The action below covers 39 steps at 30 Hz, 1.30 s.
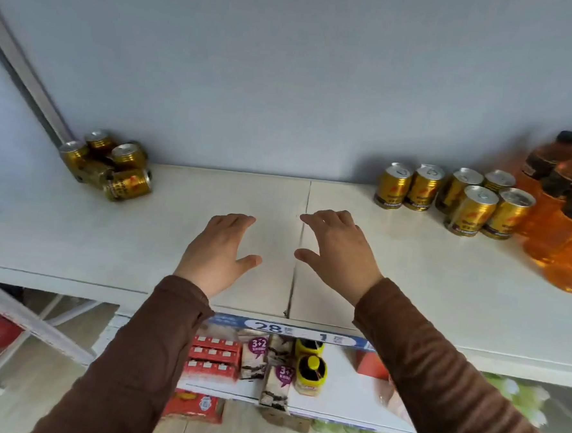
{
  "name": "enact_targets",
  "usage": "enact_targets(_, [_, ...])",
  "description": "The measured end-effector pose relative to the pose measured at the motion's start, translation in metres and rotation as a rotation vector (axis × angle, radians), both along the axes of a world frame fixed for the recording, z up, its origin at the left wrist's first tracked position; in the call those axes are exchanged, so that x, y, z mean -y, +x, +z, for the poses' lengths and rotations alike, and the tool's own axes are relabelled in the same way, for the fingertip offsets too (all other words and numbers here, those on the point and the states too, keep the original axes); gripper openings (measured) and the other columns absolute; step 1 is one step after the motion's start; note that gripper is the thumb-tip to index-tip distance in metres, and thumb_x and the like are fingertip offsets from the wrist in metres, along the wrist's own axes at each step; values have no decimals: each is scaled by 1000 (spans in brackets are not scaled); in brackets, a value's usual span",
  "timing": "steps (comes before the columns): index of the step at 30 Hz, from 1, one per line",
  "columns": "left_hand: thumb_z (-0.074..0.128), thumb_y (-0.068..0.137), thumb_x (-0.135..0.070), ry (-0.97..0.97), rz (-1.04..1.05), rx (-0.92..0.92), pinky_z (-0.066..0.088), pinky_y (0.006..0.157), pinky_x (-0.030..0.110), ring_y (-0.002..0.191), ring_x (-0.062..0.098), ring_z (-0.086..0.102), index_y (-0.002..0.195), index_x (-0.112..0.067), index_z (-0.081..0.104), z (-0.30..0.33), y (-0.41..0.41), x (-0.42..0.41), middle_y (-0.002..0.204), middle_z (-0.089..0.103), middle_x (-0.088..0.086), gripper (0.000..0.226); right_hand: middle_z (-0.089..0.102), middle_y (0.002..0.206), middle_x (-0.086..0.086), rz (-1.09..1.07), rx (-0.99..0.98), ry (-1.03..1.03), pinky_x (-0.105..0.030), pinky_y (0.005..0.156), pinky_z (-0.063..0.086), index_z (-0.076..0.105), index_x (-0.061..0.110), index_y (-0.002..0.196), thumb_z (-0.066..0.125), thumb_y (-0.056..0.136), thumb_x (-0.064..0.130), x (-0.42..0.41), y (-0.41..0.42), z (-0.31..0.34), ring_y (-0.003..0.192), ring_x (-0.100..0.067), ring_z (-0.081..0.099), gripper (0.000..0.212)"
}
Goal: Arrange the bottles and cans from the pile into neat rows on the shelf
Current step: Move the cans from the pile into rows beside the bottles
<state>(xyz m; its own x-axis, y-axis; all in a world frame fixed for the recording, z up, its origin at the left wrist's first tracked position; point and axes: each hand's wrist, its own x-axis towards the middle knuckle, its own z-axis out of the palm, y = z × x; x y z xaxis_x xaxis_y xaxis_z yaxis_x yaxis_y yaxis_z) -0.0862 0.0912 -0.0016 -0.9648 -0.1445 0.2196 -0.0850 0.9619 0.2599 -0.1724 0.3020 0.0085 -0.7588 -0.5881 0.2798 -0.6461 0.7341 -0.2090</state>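
Observation:
A loose pile of gold cans (pixel 108 163) lies in the far left corner of the white shelf top (pixel 109 239), some on their sides. At the far right, several gold cans (pixel 459 200) stand upright in rows, with orange drink bottles (pixel 562 213) lined up beside them. My left hand (pixel 217 252) and my right hand (pixel 337 253) hover over the middle of the shelf, palms down, fingers spread, holding nothing. Both are well apart from the pile and from the rows.
A seam (pixel 297 250) runs front to back down the shelf between my hands. A grey wall (pixel 287 65) backs the shelf. Below the front edge, a lower shelf holds red boxes (pixel 214 356), snack packs (pixel 269 359) and yellow-capped jars (pixel 310 368).

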Motion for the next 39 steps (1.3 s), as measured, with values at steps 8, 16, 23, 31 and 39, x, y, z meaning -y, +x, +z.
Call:
enact_targets(8, [65, 90, -43, 24, 6, -17, 34, 108, 30, 137, 13, 31, 148, -25, 38, -5, 65, 128, 150, 41, -7, 67, 51, 140, 2, 30, 28, -30, -36, 101, 41, 44, 28, 144, 65, 87, 46, 136, 58, -6, 127, -22, 41, 63])
enact_targets(16, [68, 88, -40, 72, 65, -42, 33, 110, 32, 134, 15, 33, 146, -22, 42, -4, 60, 228, 147, 42, -4, 66, 49, 141, 2, 116, 82, -60, -35, 102, 40, 41, 26, 146, 64, 89, 45, 235, 34, -13, 125, -23, 42, 65])
enact_targets(23, [66, 89, -44, 69, 143, -7, 32, 112, 34, 135, 16, 33, 147, -26, 38, 6, 48, 305, 148, 41, -3, 67, 45, 145, -3, 207, 247, -149, -34, 104, 40, 34, 24, 150, 70, 86, 42, 317, -7, -16, 129, -23, 42, 76])
enact_targets(31, [68, 88, -45, 108, 87, -29, 32, 111, 33, 137, 16, 35, 146, -27, 40, 15, 13, 383, 149, 41, -4, 67, 33, 155, -4, 231, 403, -102, -39, 111, 35, 25, 24, 154, 79, 81, 29, 402, -51, -21, 135, -27, 38, 91])
enact_targets(39, [71, 86, -43, 176, -54, -34, 34, 111, 39, 137, 22, 38, 147, -27, 36, 18, -45, 438, 149, 43, 3, 72, 48, 137, -3, 147, 366, -75, -39, 101, 40, 40, 24, 145, 84, 72, 26, 437, -59, -30, 122, -25, 45, 86])
